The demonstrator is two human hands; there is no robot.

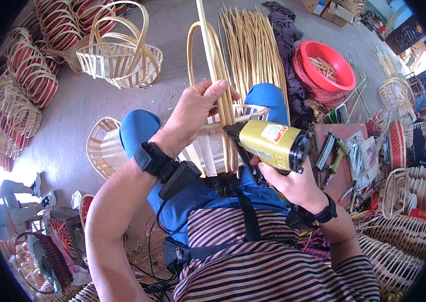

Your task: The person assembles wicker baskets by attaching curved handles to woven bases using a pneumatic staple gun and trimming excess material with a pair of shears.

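My left hand (200, 103) grips a few long pale bamboo strips (208, 40) that run up and down across a partly visible slatted basket (257, 111) on my lap. An arched handle piece (190, 43) rises just behind the strips. My right hand (286, 181) is wrapped round a yellow-green nail gun (271, 146), whose black nose meets the strips below my left hand, over the basket's frame. The exact point of contact is hidden.
Stacked baskets (27, 70), a handled basket (115, 63) and an oval basket (97, 146) lie leftward. Bundled canes (253, 45) and a red basin (341, 63) are ahead. Another tool (338, 153) lies rightward among piled frames. A person's legs (14, 196) show at far left.
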